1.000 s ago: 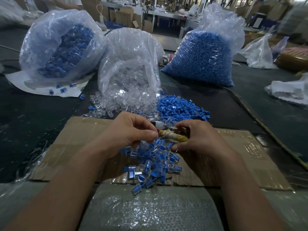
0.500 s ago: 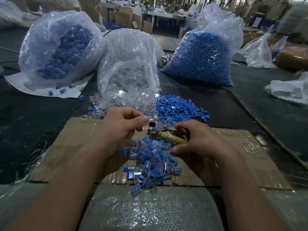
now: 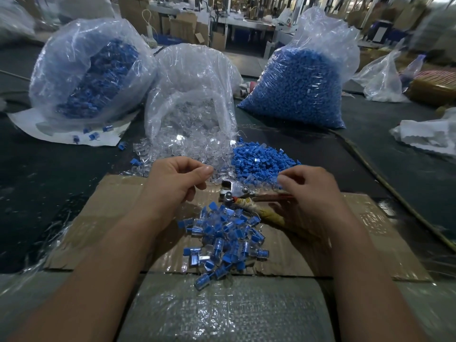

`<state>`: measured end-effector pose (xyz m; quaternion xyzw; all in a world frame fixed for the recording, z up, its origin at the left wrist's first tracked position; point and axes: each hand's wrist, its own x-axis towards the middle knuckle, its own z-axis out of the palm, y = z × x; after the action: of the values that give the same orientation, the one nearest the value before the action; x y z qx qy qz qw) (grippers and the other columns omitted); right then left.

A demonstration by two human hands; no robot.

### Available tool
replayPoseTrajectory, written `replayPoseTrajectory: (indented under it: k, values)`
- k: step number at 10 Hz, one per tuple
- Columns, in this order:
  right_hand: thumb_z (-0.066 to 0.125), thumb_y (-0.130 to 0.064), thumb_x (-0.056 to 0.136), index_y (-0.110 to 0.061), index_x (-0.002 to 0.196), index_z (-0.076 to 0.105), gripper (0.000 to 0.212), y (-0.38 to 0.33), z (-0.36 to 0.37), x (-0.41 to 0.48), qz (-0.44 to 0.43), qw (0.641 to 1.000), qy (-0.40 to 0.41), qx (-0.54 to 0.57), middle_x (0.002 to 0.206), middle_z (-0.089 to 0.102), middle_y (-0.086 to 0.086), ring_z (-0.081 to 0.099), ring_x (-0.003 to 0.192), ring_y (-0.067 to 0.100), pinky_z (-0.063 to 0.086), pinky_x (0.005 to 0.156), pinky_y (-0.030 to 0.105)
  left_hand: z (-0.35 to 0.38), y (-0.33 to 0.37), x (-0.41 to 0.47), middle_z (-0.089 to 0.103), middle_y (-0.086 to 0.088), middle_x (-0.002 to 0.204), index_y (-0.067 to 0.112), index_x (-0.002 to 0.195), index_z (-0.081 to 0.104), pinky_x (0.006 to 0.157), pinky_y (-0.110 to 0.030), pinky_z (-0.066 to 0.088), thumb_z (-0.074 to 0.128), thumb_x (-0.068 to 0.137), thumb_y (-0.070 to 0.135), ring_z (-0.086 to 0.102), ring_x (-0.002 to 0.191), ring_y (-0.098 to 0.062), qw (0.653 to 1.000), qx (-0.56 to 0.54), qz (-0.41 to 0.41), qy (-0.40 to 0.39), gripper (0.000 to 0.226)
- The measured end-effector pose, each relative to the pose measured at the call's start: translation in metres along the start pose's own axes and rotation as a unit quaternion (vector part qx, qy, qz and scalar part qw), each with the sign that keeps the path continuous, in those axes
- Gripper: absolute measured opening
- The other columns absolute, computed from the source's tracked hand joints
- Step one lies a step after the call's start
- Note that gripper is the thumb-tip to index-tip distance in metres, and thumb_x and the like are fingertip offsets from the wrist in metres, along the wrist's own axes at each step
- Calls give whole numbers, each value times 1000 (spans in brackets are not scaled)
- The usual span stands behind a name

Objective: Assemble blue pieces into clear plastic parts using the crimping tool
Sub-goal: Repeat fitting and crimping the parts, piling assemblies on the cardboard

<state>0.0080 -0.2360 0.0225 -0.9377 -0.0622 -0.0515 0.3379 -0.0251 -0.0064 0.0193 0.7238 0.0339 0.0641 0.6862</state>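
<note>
Blurring smears the right hand (image 3: 311, 193), whose curled fingers cover the handles of the crimping tool (image 3: 237, 191), so its grip cannot be told; the left hand (image 3: 177, 186) curls thumb to forefinger, and whether it is pinching anything is unclear. Bare cardboard (image 3: 111, 206) lies open left of the hands. The tool's metal head sits between both hands, beyond the assembled pile (image 3: 222, 243), near the loose blue pieces (image 3: 259, 161) and clear plastic parts (image 3: 187, 146).

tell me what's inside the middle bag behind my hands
The middle bag holds clear plastic parts, which spill from its open mouth onto the table. Its upper half is crumpled, glaring film, so how far back they reach cannot be seen.
</note>
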Motion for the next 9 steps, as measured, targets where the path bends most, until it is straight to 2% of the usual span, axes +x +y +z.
replayPoseTrajectory:
  k: [1,2,3,4,5,6,8,9]
  values:
    - [58,-24,89,-27,86,64,7,10,-4,6,56,993,102,12,78,59,-13,54,76,4,40,65,23,0,-1,1,59,5,46,9,70,63,38,-11,38,67,75,16,43,36,-1,1000,2,-1,3,9]
    - [57,-23,90,-22,90,67,10,18,-4,11,111,985,135,2,83,61,-7,55,81,10,41,71,29,-1,-1,0,59,5,46,9,69,63,38,-11,39,66,74,17,44,36,-1,1000,1,-2,1,9]
    - [57,-22,90,-20,95,68,13,21,1,15,122,984,133,-8,89,63,-4,54,80,10,40,70,28,-1,-1,0,59,5,47,10,70,63,37,-11,38,66,74,16,44,36,-1,1000,2,-5,1,9]
    - [56,-23,90,-18,109,66,22,22,7,18,111,986,120,-22,103,65,-1,53,84,10,39,72,26,-1,-2,1,59,5,46,9,70,63,37,-12,38,66,74,16,44,36,-1,1000,1,-8,3,9]
    - [53,-29,92,-18,127,55,36,20,12,21,95,993,70,-29,126,58,2,53,106,16,37,83,27,-1,-3,1,59,4,46,9,71,63,37,-12,37,66,76,15,43,35,-1,1000,4,-7,2,9]
    - [47,-32,95,-22,133,49,39,20,16,23,96,991,-10,-88,136,50,0,47,119,19,37,92,30,-1,-4,1,59,4,46,8,72,63,37,-12,37,65,78,14,43,35,-1,1000,4,-8,-2,9]
    - [49,-16,92,-22,117,63,28,22,18,26,79,992,12,-100,124,59,-1,52,107,15,36,79,24,-1,-5,2,59,3,46,8,71,63,35,-13,35,66,78,14,42,34,-2,1000,6,-6,-1,10]
    - [51,-11,90,-19,118,61,31,21,19,27,72,994,15,-80,121,60,-1,50,100,10,37,80,24,-1,-6,2,59,3,46,8,71,63,35,-12,34,65,78,14,42,34,-1,1000,8,-2,0,10]
